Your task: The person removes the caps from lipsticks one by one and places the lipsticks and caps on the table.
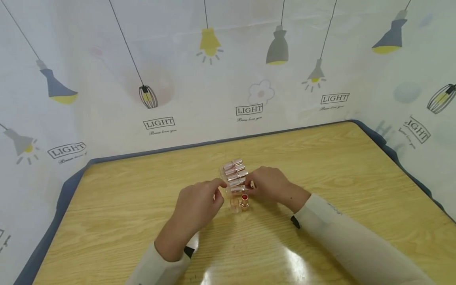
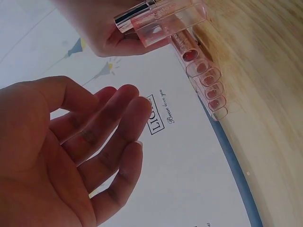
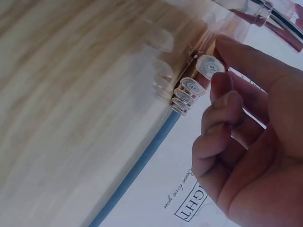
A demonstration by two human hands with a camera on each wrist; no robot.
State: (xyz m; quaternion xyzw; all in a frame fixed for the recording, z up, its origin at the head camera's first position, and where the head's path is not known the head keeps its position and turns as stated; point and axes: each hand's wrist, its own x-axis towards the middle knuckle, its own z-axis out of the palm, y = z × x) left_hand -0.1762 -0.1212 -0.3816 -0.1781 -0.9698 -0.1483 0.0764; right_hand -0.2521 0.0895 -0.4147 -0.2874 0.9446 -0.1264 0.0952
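Note:
Several slim lipsticks in clear pinkish cases (image 1: 235,173) lie side by side in a row on the table. My right hand (image 1: 269,184) pinches the base end of the nearest lying lipstick (image 1: 236,190) between thumb and finger. In the right wrist view its round base label (image 3: 210,67) shows at the fingertips. My left hand (image 1: 199,202) hovers by the clear ends of the row, its fingers loosely bent and nothing in the palm (image 2: 42,189). In front of the row, an uncapped lipstick (image 1: 244,202) stands upright with its red tip showing, beside a clear cap (image 1: 234,206).
The wood-grain table (image 1: 142,221) spreads around the row on all sides. A dark blue edge (image 1: 185,147) borders it at the back, where a white cloth (image 1: 206,95) printed with lamps hangs. Light glares off the table's front part.

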